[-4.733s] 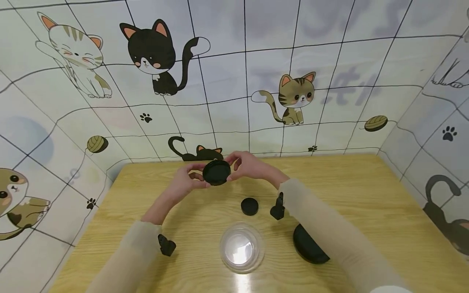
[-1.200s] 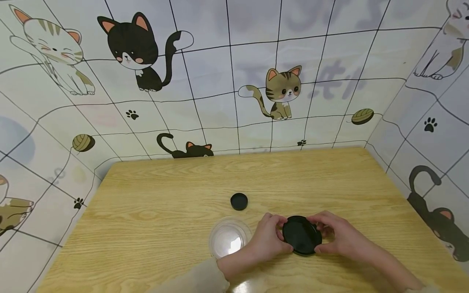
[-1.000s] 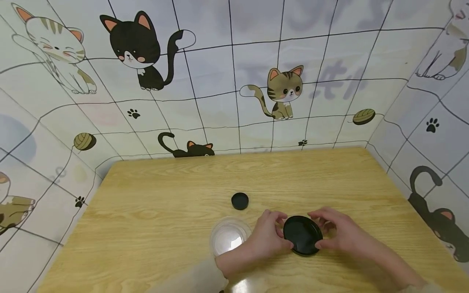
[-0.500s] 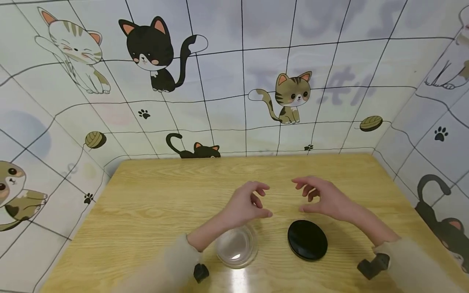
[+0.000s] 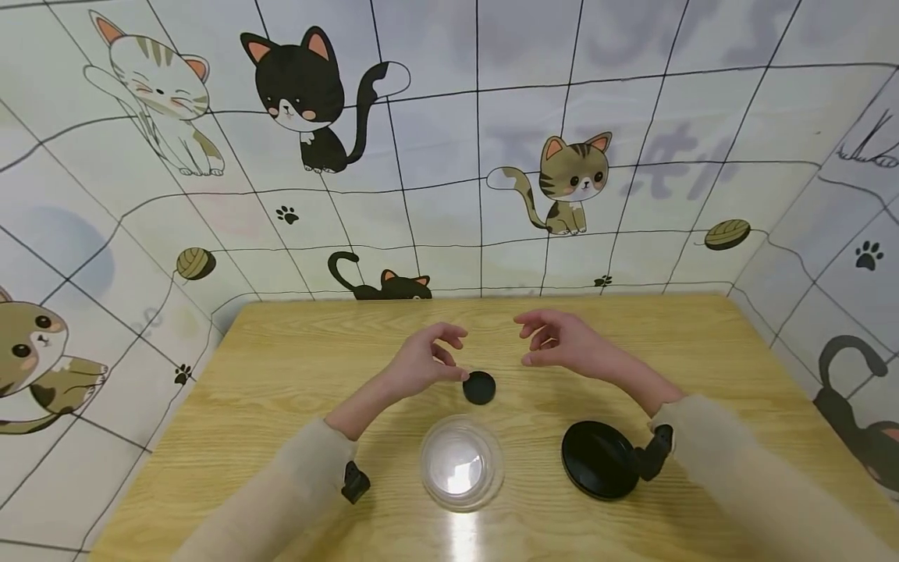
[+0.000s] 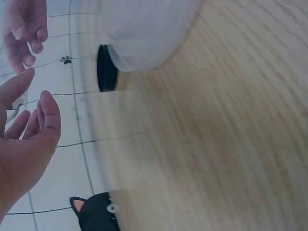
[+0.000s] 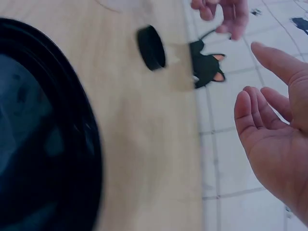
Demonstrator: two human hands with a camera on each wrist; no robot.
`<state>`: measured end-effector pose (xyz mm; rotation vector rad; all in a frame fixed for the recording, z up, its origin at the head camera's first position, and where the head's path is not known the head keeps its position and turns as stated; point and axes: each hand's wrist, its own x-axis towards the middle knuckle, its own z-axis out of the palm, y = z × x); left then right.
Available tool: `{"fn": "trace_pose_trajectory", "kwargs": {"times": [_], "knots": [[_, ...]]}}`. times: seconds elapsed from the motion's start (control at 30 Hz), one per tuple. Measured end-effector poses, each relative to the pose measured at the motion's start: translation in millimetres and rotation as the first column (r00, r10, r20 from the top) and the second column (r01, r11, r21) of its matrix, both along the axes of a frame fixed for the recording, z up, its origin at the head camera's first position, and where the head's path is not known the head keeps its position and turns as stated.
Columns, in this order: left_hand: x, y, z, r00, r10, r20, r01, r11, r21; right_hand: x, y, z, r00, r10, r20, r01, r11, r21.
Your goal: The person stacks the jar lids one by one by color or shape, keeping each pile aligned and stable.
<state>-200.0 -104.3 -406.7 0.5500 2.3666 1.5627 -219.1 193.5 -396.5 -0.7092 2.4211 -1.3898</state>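
In the head view my left hand (image 5: 424,361) hovers just behind and left of a small round black cap (image 5: 480,388), its thumb tip overlapping the cap's edge. The left wrist view shows that hand apart from the cap (image 6: 107,69). My right hand (image 5: 565,341) hangs to the cap's right. Both hands have loosely bent fingers, face each other and hold nothing. Nearer the front stands a clear round plastic container (image 5: 460,464). To its right lies a large black round lid (image 5: 599,460), its raised rim (image 7: 72,82) filling the left of the right wrist view.
All items lie on a wood-grain table (image 5: 316,343). A cat-patterned wall (image 5: 435,172) rises at its back edge and sides. Black wrist cameras (image 5: 355,481) protrude below both sleeves; the right one overlaps the large lid's edge in the head view.
Earlier both hands held a black round piece at the back, then gripped black round ware at the large lid's place. They have since let go and moved back and left toward the small cap.
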Motion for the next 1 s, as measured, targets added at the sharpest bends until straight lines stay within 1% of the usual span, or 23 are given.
{"fn": "trace_pose_trajectory", "kwargs": {"times": [0.13,0.23,0.43,0.5,0.6,0.8,1.0], "knots": [[-4.3,-2.0,-16.3,0.999,-0.014,0.042,0.014,1.000,-0.003,2.3,-13,-16.4,0.999,0.030,0.034,-0.030,1.000,-0.008],[-5.6,-1.8,-25.6,0.998,-0.026,0.065,0.027,1.000,-0.012,5.8,-22,-28.2,0.997,0.044,0.059,-0.044,0.999,-0.002],[-3.4,-1.4,-34.5,0.994,-0.025,0.105,0.030,0.998,-0.053,10.0,-39,-39.8,0.994,0.041,0.097,-0.045,0.998,0.042],[-3.9,-1.9,-38.1,0.994,-0.025,0.105,0.031,0.998,-0.062,9.2,-42,-43.7,0.993,0.039,0.107,-0.045,0.997,0.056],[-4.5,-1.8,-42.7,0.994,-0.034,0.103,0.041,0.997,-0.059,7.5,-45,-48.1,0.992,0.044,0.121,-0.052,0.997,0.065],[-5.9,-2.3,-47.0,0.991,-0.060,0.122,0.064,0.997,-0.035,3.5,-47,-57.7,0.990,0.057,0.127,-0.069,0.993,0.097],[-11.1,-0.3,-54.7,0.992,-0.057,0.116,0.062,0.997,-0.042,1.7,-48,-60.6,0.991,0.056,0.124,-0.070,0.991,0.117]]}}
